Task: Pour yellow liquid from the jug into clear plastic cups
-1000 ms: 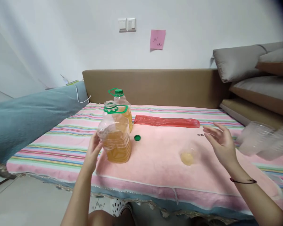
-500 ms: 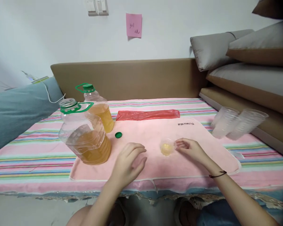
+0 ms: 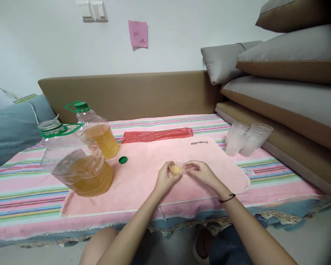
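Observation:
A small clear plastic cup (image 3: 176, 170) with yellow liquid in its lower part stands upright on the pink mat (image 3: 143, 184). My left hand (image 3: 166, 178) is curled round its left and near side, thumb in front. From the other side, my right hand (image 3: 200, 172) holds its fingertips against the cup's right wall. Left of my hands stands a large open plastic jug (image 3: 93, 176) of amber liquid with a green handle. Between jug and hands lies a green cap (image 3: 123, 160).
A second jug (image 3: 102, 136), capped, stands behind the first. A flat red plastic bag (image 3: 157, 135) lies at the mat's back edge. Two stacks of clear cups (image 3: 255, 140) lean at the right, beside piled cushions (image 3: 287, 106).
My left hand has moved right and closed round the cup. My right hand stays at the cup's right side. The view has turned a little to the right.

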A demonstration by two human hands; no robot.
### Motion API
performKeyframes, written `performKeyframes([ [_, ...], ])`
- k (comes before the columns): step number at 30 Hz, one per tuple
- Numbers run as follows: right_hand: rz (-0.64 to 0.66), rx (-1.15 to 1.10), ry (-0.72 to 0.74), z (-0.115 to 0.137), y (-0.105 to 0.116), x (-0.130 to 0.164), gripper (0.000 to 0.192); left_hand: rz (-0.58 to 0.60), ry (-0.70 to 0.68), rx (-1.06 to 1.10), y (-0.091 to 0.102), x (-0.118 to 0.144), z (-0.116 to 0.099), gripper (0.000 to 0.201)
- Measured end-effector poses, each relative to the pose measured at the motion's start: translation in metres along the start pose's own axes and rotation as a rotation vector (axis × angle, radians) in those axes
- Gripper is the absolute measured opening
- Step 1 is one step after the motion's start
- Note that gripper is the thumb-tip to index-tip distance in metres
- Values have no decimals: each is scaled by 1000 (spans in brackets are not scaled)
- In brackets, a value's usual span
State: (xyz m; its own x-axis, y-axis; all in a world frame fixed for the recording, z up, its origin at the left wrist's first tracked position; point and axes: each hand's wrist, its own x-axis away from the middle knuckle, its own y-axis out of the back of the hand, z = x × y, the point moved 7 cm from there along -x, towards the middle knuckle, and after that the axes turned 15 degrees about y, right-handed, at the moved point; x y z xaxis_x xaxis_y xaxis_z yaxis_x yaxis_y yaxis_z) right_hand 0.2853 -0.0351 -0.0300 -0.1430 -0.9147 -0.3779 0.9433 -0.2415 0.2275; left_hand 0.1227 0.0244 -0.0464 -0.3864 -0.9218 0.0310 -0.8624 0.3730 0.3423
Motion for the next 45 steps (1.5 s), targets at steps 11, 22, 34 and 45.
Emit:
performKeyframes([
  [11,-234,-89,-31,-1,45,-2,22,-16,-52,193,-40,-28,-35,49],
  [22,-557,-179,-177,-13,82,6,45,76,-5,289,-126,-151,-79,38],
  [34,-581,-189,-230,22,71,9,51,213,58,286,-192,-244,-72,32],
  [45,-549,-233,-235,30,75,12,54,187,43,197,-208,-257,-71,34],
])
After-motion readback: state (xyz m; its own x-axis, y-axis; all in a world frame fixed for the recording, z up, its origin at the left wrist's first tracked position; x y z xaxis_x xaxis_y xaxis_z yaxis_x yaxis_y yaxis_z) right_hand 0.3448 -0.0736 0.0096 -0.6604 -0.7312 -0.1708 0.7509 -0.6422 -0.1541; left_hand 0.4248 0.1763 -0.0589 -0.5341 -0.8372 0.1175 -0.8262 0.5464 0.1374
